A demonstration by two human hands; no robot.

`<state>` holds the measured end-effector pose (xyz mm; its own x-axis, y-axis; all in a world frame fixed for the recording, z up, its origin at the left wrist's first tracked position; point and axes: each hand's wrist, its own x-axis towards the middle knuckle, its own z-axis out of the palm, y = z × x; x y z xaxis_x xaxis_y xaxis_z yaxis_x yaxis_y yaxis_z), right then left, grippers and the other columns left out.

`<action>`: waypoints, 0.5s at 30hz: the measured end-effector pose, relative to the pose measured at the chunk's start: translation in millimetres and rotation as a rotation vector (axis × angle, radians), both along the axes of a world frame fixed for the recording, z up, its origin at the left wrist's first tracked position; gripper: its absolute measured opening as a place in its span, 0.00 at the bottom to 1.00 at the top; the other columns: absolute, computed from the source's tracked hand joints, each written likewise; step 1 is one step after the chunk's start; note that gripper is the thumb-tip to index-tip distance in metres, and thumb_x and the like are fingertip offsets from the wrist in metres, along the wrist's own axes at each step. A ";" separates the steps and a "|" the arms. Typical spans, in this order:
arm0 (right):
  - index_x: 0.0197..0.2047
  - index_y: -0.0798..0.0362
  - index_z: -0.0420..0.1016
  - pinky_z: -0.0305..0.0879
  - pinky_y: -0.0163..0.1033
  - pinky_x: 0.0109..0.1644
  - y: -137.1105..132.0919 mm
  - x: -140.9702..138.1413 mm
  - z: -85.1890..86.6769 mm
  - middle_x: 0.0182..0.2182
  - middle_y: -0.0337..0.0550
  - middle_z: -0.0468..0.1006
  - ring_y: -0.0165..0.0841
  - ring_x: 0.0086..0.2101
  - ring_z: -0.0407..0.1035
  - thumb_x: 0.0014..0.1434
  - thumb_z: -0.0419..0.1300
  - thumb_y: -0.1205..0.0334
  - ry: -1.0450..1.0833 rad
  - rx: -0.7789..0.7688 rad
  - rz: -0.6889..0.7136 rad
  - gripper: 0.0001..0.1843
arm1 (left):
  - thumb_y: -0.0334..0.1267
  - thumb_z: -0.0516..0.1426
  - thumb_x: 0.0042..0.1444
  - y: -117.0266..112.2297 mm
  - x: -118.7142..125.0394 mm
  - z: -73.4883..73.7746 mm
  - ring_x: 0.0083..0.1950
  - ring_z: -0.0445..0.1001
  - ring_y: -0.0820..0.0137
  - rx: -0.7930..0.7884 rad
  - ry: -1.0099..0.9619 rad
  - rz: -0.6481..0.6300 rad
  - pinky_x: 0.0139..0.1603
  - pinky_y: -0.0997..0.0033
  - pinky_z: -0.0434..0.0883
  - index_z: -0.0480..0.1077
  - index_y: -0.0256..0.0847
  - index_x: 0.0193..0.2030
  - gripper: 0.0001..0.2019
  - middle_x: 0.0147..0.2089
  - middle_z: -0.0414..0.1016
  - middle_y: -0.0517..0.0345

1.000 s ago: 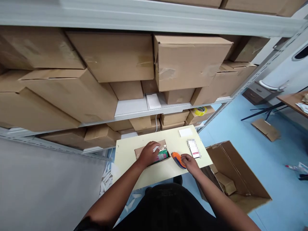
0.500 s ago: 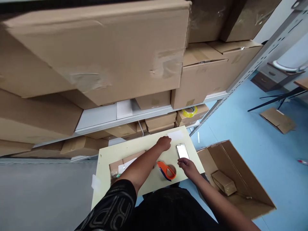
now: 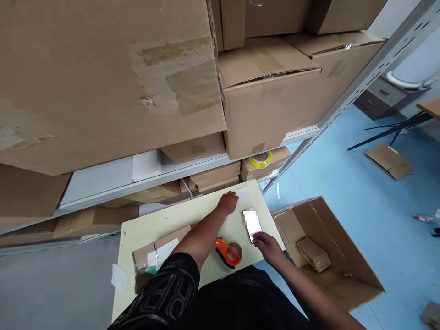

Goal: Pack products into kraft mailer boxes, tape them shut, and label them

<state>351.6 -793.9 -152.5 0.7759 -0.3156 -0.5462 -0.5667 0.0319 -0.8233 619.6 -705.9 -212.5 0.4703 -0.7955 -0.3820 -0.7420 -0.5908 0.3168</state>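
My left hand reaches across the pale yellow table to its far edge, fingers curled down on a white slip of paper. My right hand rests at the near right corner, fingertips on the lower end of a phone with a lit screen. An orange tape dispenser lies between my arms. A small cardboard box with a white label and a green item beside it sits at the left.
Metal shelving packed with large cardboard boxes stands right behind the table. A yellow tape roll lies on a lower box. An open carton sits on the blue floor to the right. Flattened cardboard lies farther off.
My left hand left the small box and reached to the white slip at the far edge. My right hand moved from the tape dispenser to the phone. The view swung closer to the shelves.
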 end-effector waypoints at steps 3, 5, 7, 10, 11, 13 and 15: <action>0.41 0.48 0.81 0.70 0.45 0.48 1.5 6.4 -0.5 0.39 0.43 0.84 0.43 0.43 0.77 0.55 0.60 0.52 0.004 0.005 0.004 0.14 | 0.26 0.54 0.59 1.8 -1.5 1.3 0.57 0.70 0.51 0.015 -0.001 -0.027 0.56 0.53 0.69 0.79 0.39 0.43 0.12 0.50 0.75 0.39; 0.41 0.48 0.80 0.69 0.45 0.48 4.4 10.5 0.2 0.39 0.43 0.84 0.43 0.43 0.77 0.55 0.61 0.52 -0.003 0.016 0.000 0.14 | 0.25 0.54 0.59 2.4 -3.7 1.9 0.57 0.71 0.51 0.026 -0.008 -0.044 0.55 0.53 0.68 0.79 0.37 0.42 0.13 0.50 0.75 0.37; 0.40 0.48 0.80 0.70 0.45 0.47 7.6 13.1 0.3 0.39 0.43 0.84 0.43 0.43 0.77 0.55 0.61 0.52 -0.005 0.033 -0.007 0.13 | 0.25 0.53 0.60 2.3 -5.9 1.8 0.56 0.71 0.50 0.030 -0.016 -0.056 0.55 0.52 0.68 0.79 0.36 0.42 0.14 0.49 0.75 0.36; 0.41 0.48 0.80 0.70 0.45 0.47 11.1 12.9 -2.5 0.38 0.43 0.84 0.43 0.42 0.77 0.55 0.61 0.51 0.002 0.038 -0.007 0.14 | 0.24 0.50 0.61 2.1 -7.7 0.7 0.56 0.72 0.50 0.025 -0.028 -0.066 0.56 0.51 0.67 0.79 0.34 0.44 0.16 0.50 0.75 0.34; 0.41 0.48 0.80 0.70 0.45 0.47 11.9 11.9 -4.1 0.38 0.44 0.84 0.43 0.42 0.77 0.55 0.61 0.51 0.005 0.033 -0.004 0.14 | 0.23 0.50 0.61 2.4 -7.7 0.2 0.56 0.72 0.50 0.023 -0.033 -0.071 0.56 0.51 0.67 0.79 0.34 0.45 0.16 0.51 0.75 0.34; 0.41 0.48 0.80 0.70 0.45 0.47 13.0 9.3 -7.5 0.39 0.44 0.84 0.43 0.42 0.76 0.55 0.61 0.51 0.011 0.020 0.002 0.14 | 0.22 0.49 0.61 3.8 -7.0 -0.7 0.56 0.72 0.50 0.021 -0.042 -0.083 0.57 0.51 0.66 0.78 0.33 0.46 0.17 0.51 0.75 0.34; 0.42 0.48 0.81 0.70 0.45 0.48 13.9 6.8 -10.3 0.39 0.44 0.84 0.43 0.42 0.76 0.55 0.61 0.51 0.016 0.012 0.008 0.15 | 0.22 0.48 0.61 5.7 -5.7 -1.3 0.57 0.71 0.50 0.021 -0.050 -0.098 0.58 0.51 0.65 0.78 0.32 0.46 0.18 0.51 0.75 0.34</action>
<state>358.4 -780.0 -162.8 0.7695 -0.3024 -0.5625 -0.5801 0.0373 -0.8137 613.9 -700.2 -213.8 0.4100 -0.8307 -0.3767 -0.8110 -0.5210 0.2661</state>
